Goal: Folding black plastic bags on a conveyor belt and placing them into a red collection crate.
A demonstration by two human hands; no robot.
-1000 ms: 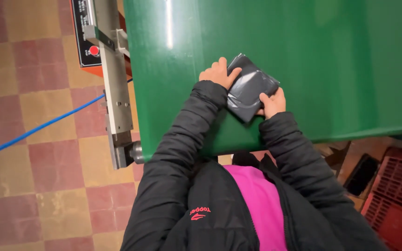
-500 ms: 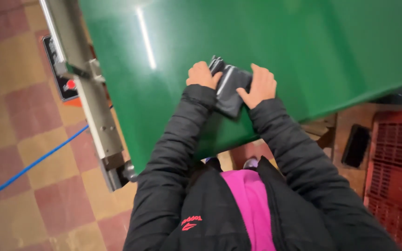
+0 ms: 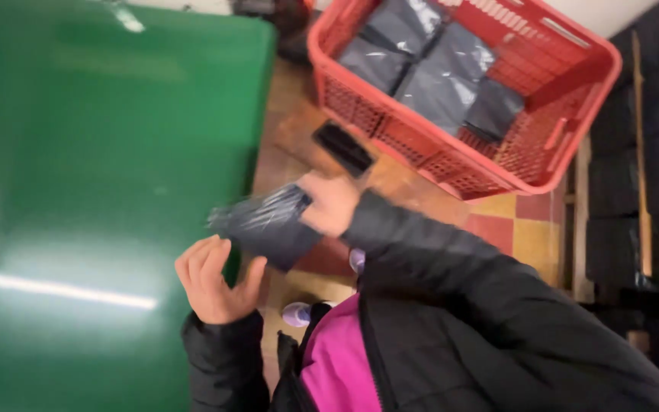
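Observation:
My right hand point(image 3: 331, 203) grips a flat dark plastic packet point(image 3: 267, 223) and holds it just past the edge of the green table point(image 3: 101, 152), above the tiled floor. The packet is motion-blurred. My left hand point(image 3: 215, 281) hovers below it at the table's edge with fingers curled apart and nothing in it. Both arms wear black jacket sleeves.
A red plastic crate point(image 3: 490, 164) stands on the floor to the right, holding several dark packets point(image 3: 429, 69). A small dark flat object point(image 3: 342, 147) lies on the floor beside the crate. Dark stacked shelving point(image 3: 642, 175) fills the far right.
The view has swung right from the table to the crate. The packet has left the table top: my right hand now carries it alone, and my left hand has let go.

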